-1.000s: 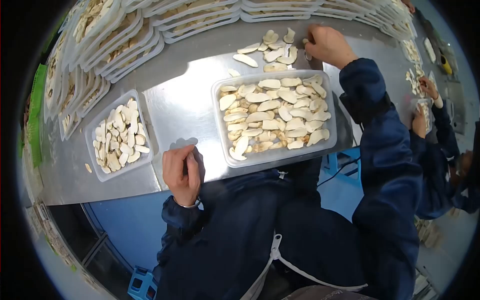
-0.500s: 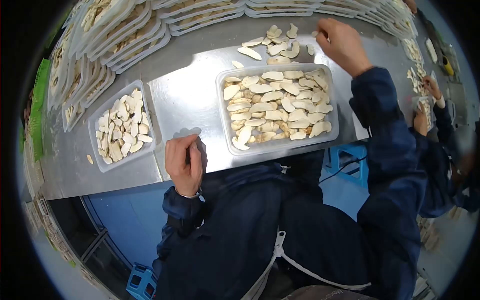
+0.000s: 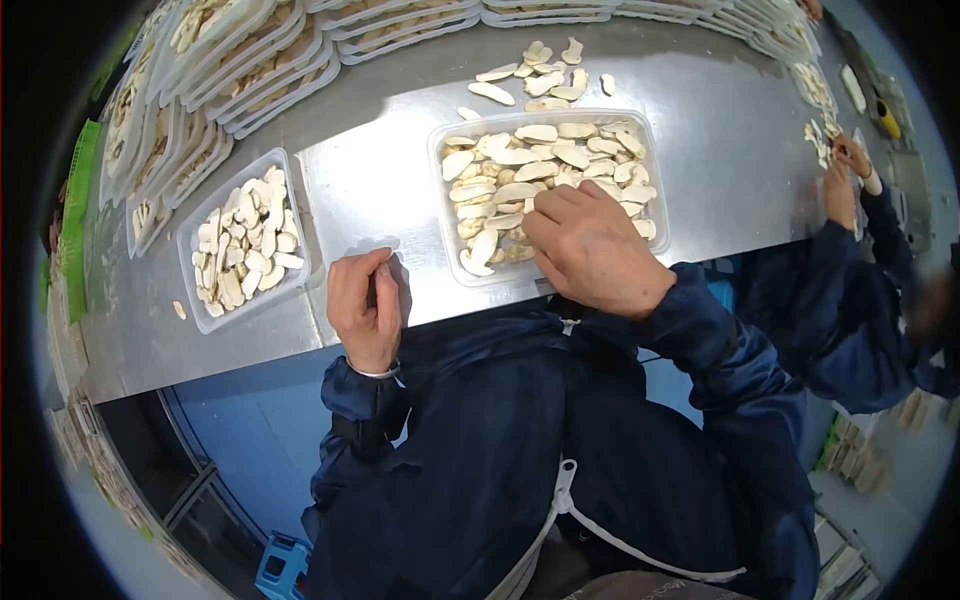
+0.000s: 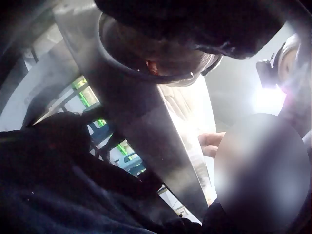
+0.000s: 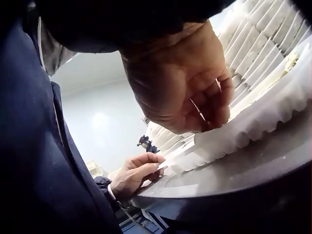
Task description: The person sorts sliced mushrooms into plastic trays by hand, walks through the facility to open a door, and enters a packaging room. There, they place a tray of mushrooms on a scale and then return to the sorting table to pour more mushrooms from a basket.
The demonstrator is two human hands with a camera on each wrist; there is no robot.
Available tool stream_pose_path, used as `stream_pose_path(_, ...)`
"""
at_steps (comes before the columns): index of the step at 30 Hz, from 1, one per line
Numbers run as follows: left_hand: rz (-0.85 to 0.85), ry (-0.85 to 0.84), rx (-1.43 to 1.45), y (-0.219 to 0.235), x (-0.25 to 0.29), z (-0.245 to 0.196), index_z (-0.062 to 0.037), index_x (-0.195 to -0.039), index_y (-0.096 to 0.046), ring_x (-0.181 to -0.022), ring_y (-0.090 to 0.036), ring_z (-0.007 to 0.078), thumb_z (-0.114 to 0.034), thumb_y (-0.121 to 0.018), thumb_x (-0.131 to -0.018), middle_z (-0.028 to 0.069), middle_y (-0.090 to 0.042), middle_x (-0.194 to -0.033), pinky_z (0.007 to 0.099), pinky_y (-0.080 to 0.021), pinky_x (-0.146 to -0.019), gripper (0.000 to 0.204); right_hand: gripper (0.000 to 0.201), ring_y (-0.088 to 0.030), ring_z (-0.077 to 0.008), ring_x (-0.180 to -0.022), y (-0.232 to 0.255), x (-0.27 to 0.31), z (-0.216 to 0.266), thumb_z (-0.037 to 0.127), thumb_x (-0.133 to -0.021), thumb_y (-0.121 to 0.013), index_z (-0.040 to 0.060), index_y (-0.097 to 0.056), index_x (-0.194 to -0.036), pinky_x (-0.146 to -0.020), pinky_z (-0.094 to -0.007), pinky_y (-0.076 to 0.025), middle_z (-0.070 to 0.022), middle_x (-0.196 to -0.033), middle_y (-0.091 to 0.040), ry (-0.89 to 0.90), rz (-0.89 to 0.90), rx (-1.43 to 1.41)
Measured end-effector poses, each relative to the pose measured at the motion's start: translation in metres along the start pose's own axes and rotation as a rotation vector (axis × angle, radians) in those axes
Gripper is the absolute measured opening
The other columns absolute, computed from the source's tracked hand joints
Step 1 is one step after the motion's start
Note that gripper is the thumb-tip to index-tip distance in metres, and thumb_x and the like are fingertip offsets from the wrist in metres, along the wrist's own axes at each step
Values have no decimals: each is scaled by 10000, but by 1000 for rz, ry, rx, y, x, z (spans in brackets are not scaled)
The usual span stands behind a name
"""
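Right tub [image 3: 500,277] and left tub [image 3: 212,208] are both on the table [image 3: 740,150], left hand [image 3: 364,308] between them; right hand [image 3: 595,245] over the right one. Loose slices [image 3: 544,84] lie just behind that; stacked trays [image 3: 275,85] further back.

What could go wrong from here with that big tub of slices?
The right hand, low over the large tub, might disturb the slices laid there. The tub sits near the front edge of the metal table, so a bump could push it off. The loose slices beyond it might get overlooked.
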State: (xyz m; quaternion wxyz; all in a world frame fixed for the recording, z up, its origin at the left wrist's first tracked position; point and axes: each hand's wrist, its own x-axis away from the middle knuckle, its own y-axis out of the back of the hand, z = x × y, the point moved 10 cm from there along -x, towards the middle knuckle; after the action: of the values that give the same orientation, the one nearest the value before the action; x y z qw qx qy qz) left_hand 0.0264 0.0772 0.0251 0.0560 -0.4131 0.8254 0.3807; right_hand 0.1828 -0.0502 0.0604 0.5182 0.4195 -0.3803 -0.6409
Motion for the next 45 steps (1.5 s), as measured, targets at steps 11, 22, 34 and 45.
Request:
stream_pose_path(11,-7,-20,-27,0,-4,-4,14,-942,-646,-736,-544,263,61,-562,-812,124,-591,-810,340,-428,-659,161,102,-574,-314,-741,84,-18,-80,53,-743,-586,73,-585,-843,-689,-423,-448,-106,-814,-576,-109,-351,326)
stream_pose_path(22,25,25,-50,-1,-6,-2,12,-948,-644,-740,-544,273,62,-563,-805,128,-588,-818,344,-428,-661,172,242,-618,-309,-869,34,-46,-212,-9,-814,-574,71,-594,-1042,-768,-373,-509,-108,-972,-588,-119,47,47)
stream_pose_path(34,22,11,-40,-1,-3,-2,13,-950,-645,-749,-549,275,58,-563,-816,128,-590,-824,344,-432,-672,164,94,-584,-320,-758,76,-19,-162,65,-797,-605,24,-586,-880,-678,-400,-464,-113,-836,-579,-213,-65,-47)
stream_pose_path(45,57,44,16,-3,-2,2,24,-957,-637,-773,-553,232,31,-559,-858,108,-584,-830,308,-435,-701,126,154,-583,-307,-830,12,27,-26,20,-770,-631,24,-626,-923,-717,-406,-461,-103,-895,-584,-39,-64,-223)
